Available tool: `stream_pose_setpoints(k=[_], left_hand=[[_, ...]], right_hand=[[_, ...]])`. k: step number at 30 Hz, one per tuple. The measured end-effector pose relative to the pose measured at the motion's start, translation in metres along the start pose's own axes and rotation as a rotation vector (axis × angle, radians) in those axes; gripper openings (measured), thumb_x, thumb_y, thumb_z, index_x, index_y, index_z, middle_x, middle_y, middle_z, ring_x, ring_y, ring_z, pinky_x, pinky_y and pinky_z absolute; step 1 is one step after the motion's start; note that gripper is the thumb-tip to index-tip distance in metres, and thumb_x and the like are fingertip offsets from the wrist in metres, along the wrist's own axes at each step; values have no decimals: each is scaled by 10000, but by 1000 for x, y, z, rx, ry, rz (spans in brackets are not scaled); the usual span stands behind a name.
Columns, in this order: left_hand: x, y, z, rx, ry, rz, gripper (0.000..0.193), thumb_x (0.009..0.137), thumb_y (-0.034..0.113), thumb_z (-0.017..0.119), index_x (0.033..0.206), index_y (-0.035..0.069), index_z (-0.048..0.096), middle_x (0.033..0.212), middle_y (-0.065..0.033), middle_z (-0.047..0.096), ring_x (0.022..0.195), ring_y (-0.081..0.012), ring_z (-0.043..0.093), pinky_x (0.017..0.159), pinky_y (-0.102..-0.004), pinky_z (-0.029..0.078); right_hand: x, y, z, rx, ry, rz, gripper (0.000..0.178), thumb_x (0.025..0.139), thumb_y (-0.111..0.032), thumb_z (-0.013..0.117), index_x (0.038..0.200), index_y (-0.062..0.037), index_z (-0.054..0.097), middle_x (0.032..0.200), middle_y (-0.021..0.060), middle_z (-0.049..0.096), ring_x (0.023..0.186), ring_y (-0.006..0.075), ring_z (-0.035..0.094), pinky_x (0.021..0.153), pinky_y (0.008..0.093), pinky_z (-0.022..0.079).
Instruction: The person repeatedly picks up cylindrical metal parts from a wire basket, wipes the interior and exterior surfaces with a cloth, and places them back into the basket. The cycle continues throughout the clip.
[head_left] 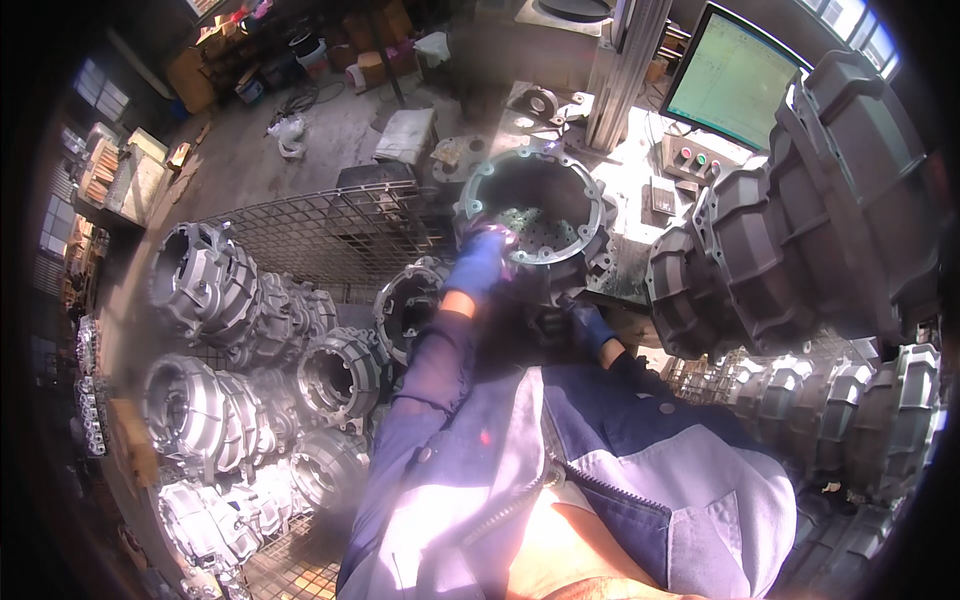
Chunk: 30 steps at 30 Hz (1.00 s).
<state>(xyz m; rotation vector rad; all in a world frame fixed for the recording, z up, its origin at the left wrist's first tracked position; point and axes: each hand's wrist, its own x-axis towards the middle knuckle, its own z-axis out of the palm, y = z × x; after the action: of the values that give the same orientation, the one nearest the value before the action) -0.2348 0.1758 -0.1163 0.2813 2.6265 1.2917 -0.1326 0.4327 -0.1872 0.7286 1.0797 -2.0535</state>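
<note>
A large round cast-metal housing with a bolt-holed flange stands upright in front of me, its wide opening facing up. Inside its dark bore a perforated surface shows. My left hand, in a blue glove, is closed on the near-left part of the flange. Lower down, by the near right side of the same housing, is my right hand, also gloved in blue. Its fingers lie in deep shadow, so their grip on the casting cannot be made out.
Several similar castings are stacked at my left by a wire-mesh cage. Larger housings rise close on my right. Beyond the work stand a monitor, a button box and a metal post.
</note>
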Motion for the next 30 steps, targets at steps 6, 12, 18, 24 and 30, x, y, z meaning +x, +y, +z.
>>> stream_pose_setpoints(k=[6,12,18,24,30], left_hand=[[9,-7,1,42,-59,-71,323,996,346,543,1063,61,679,920,-160,707,758,-264,676,766,-404,506],[3,-3,-1,254,32,127,326,999,340,542,1097,57,672,1001,-161,715,899,-280,681,840,-410,512],[-2,11,-3,-5,15,-133,264,783,53,725,1043,97,721,1076,-161,669,1034,-346,637,875,-417,520],[0,10,-2,-91,5,-178,281,781,100,757,1061,97,727,1084,-159,681,1024,-345,653,886,-409,531],[-2,46,-20,554,-134,156,498,719,261,870,1166,111,708,1153,-162,700,1093,-341,660,926,-414,538]], right_hand=[[4,5,-7,-69,7,-86,340,1039,-338,599,1051,-6,672,932,108,729,751,229,726,629,350,590],[6,5,-9,-35,-25,-64,340,1043,-332,593,1037,-2,675,931,108,733,766,222,729,644,349,597],[-2,0,0,-52,-15,-68,330,1045,-336,584,1030,-19,676,919,101,730,742,212,718,631,355,588],[7,5,-10,-48,5,-31,329,1052,-342,565,1043,-32,677,905,101,730,723,227,710,609,355,576],[37,13,-40,161,-351,139,387,1070,-367,525,1193,-16,632,1075,114,717,931,248,702,800,367,581]])
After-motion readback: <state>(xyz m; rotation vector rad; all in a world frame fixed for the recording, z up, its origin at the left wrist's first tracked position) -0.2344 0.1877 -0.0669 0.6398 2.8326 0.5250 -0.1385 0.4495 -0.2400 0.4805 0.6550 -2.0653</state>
